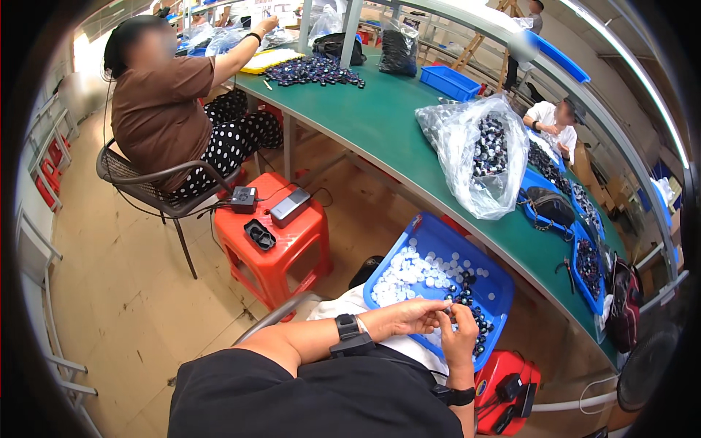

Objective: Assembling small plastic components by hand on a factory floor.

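Both hands meet above a blue plastic tray (504, 292) that rests at my lap. My left hand (416, 316) reaches in from the left, its fingers closed at the tips. Against those fingertips my right hand (458, 337) is pinched. Whatever lies between them is too small and too covered to name. White round discs (409, 270) fill the far left part of the tray. Small black round parts (482, 328) lie along its right side, close to my right hand.
A red stool (281, 244) bearing a power bank (290, 207) stands left; another red stool (522, 383) is at right. On the green table (365, 120) sit an open plastic bag (471, 157) of dark parts and blue trays. Co-workers (164, 109) sit at the table's far left and far right.
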Demonstrator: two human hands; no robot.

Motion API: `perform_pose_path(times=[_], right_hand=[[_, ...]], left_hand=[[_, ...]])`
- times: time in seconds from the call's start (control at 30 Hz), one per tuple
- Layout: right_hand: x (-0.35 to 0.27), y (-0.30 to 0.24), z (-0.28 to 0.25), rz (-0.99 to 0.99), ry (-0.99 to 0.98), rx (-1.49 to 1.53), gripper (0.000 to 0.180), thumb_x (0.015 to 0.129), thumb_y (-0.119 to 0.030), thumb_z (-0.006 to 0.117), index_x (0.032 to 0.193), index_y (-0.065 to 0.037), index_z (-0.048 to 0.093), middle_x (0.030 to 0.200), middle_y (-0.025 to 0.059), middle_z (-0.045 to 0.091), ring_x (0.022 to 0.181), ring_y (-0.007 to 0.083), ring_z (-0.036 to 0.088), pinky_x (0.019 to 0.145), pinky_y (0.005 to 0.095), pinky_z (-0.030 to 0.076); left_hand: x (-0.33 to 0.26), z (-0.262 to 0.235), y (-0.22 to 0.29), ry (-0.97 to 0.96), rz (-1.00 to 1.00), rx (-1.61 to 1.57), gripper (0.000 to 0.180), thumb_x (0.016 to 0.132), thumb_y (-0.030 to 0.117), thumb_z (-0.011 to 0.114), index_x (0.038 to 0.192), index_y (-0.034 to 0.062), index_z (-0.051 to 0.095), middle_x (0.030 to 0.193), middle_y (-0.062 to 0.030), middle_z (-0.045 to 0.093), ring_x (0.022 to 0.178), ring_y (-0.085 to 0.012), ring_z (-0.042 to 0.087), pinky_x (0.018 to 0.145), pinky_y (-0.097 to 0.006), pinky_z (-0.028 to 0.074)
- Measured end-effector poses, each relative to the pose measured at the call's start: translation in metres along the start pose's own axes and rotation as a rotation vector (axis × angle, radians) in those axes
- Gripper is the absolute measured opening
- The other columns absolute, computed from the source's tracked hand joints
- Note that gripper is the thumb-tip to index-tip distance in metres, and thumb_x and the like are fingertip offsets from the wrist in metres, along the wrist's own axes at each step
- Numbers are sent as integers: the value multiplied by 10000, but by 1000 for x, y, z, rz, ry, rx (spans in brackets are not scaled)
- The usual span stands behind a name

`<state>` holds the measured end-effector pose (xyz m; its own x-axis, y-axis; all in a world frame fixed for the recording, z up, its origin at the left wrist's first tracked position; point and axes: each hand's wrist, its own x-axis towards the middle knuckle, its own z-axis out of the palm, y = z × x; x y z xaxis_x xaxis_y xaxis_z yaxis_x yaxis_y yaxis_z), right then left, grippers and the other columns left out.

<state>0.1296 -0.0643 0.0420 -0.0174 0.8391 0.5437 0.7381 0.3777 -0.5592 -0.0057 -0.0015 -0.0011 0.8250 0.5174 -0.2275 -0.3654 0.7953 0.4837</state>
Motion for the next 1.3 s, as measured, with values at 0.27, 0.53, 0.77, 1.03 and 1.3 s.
perform_pose_path(times=[0.27, 0.53, 0.77, 1.03, 1.3], right_hand=[[0, -1, -2, -47, 25, -33, 174, 753, -59, 722, 867, -1, 605, 794, 110, 605, 660, 243, 583, 595, 326, 472], [0, -3, -4, -31, 31, 28, 221, 751, -49, 724, 934, 15, 616, 844, 121, 613, 681, 223, 600, 608, 319, 480], [4, -2, -5, -42, 15, -4, 192, 739, -54, 735, 884, 12, 628, 820, 128, 629, 691, 248, 619, 616, 328, 491], [16, -3, -5, 4, 65, 138, 267, 750, -78, 748, 977, 8, 639, 886, 119, 638, 734, 215, 630, 609, 305, 515], [17, -5, -14, -226, 90, -49, 198, 743, -61, 727, 912, -2, 642, 850, 120, 648, 738, 265, 622, 639, 340, 500]], left_hand=[[5, -10, -2, -90, -28, 3, 223, 943, 299, 575, 1019, 96, 627, 858, 28, 639, 740, -59, 574, 634, -215, 461], [-2, 2, 1, -78, -21, 7, 223, 936, 302, 587, 1025, 101, 626, 882, 25, 643, 748, -53, 575, 644, -209, 463], [-2, -2, 4, -50, -15, 36, 232, 935, 341, 583, 988, 121, 633, 808, 48, 627, 711, -53, 556, 654, -220, 451], [-5, 5, 17, -62, 62, 70, 350, 943, 334, 565, 1118, 35, 616, 872, 12, 649, 748, -75, 579, 719, -234, 486], [-12, 12, 13, -40, 50, 56, 294, 949, 330, 559, 1081, 76, 625, 901, 15, 640, 766, -69, 580, 684, -228, 476]])
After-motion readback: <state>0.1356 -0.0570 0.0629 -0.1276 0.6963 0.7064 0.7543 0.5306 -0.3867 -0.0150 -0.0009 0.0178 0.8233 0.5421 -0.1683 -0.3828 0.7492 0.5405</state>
